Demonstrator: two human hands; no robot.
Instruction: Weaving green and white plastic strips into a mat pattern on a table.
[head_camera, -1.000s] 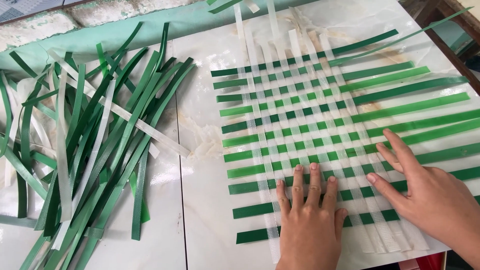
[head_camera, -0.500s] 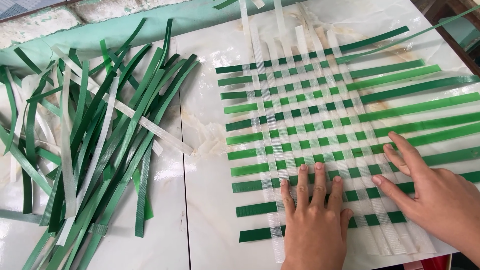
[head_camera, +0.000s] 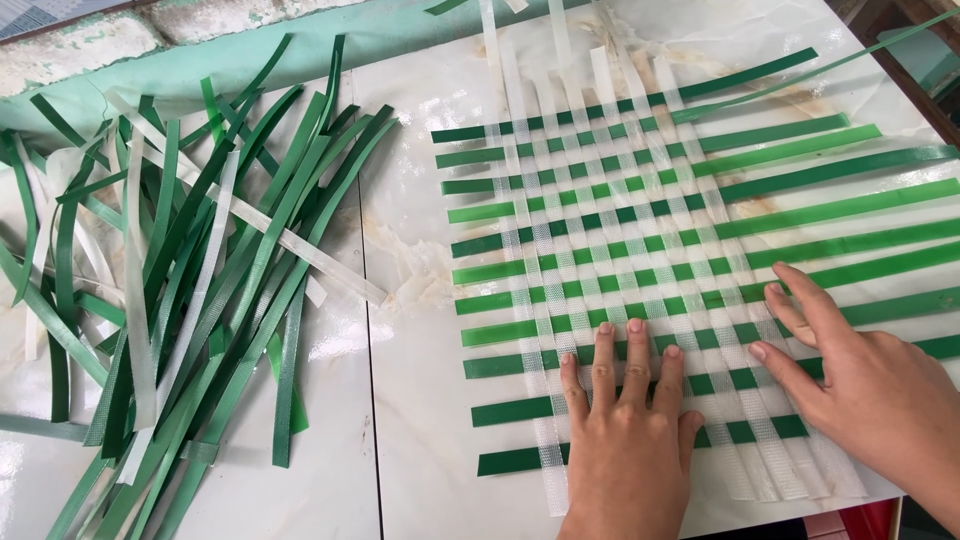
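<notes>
A flat woven mat (head_camera: 640, 250) of green horizontal strips and clear white vertical strips lies on a white marble surface (head_camera: 410, 430). My left hand (head_camera: 630, 440) rests flat on the mat's lower middle, fingers spread and pressing the strips down. To its right, my right hand (head_camera: 860, 380) lies on the lower right part of the weave, fingertips touching a white strip and the green bands there. Neither hand holds anything.
A loose heap of green and white strips (head_camera: 180, 270) covers the left side of the surface. A pale green wall edge (head_camera: 300, 30) runs along the back. Long green strip ends (head_camera: 860, 200) stick out past the weave to the right. A dark wooden edge (head_camera: 920, 70) shows top right.
The view has drifted slightly, so the mat sits a little further right in frame. My right hand's fingers slid a bit leftward on the weave. The left hand stays pressed flat.
</notes>
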